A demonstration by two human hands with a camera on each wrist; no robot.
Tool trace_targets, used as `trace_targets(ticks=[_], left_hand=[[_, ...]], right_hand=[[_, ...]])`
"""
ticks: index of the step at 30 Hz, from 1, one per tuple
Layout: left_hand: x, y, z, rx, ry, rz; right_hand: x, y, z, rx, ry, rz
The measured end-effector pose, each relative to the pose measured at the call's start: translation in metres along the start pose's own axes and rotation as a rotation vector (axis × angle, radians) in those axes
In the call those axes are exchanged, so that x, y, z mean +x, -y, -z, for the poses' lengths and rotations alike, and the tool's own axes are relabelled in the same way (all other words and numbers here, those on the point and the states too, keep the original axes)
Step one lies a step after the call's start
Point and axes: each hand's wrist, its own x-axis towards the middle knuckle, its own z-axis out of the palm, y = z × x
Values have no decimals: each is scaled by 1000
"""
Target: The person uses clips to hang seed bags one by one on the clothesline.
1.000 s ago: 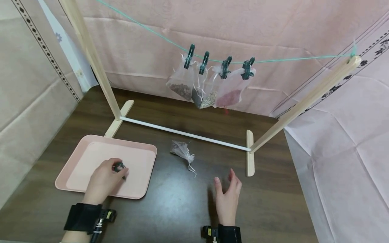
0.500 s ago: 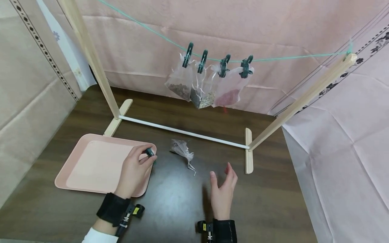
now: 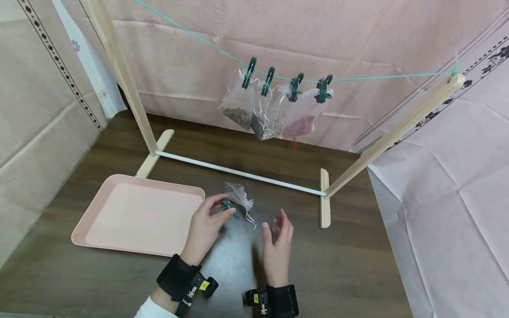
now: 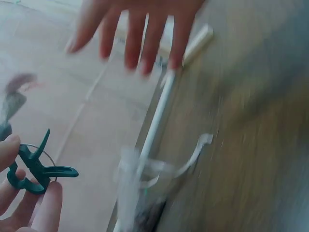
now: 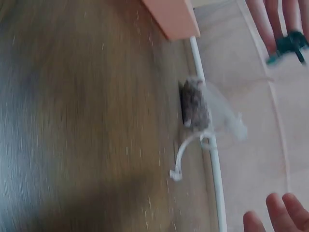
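My left hand [image 3: 204, 229] pinches a dark green spring clip [image 4: 36, 166] between thumb and fingers. In the left wrist view the clip's two handles stick out past the fingertips, with a wire ring around its middle. Right beside that hand, a small sheer drawstring bag [image 3: 240, 196] lies on the table, its white cords trailing toward me. Dark contents [image 5: 195, 104] show through the mesh in the right wrist view. My right hand [image 3: 277, 249] hovers to the right of the bag, fingers relaxed and apart from the thumb, holding nothing.
A pink tray [image 3: 139, 250] lies at the left. Behind the bag stands a wooden frame with a left post [image 3: 131, 88], a right post [image 3: 393, 137] and a white crossbar [image 3: 238, 173]. Several filled bags [image 3: 302, 126] hang by green clips from a turquoise cord [image 3: 381, 77].
My left hand has lifted the clip from the tray and carried it rightward to beside the lying bag. My right hand has shifted a little left, toward the bag.
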Motion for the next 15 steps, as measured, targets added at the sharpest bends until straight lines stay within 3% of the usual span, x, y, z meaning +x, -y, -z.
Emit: trace_targets(ticks=[6,11,15], left_hand=[[-13,-6,-20,-68,35,36],[-21,-25,-25,-150,78,116],[-22,-18,-29,-187,106,156]], right_hand=[[-6,33,-5,123,124,-90],[-6,38,-5,155,176,-99],[-7,38,-3,192,236,-109]])
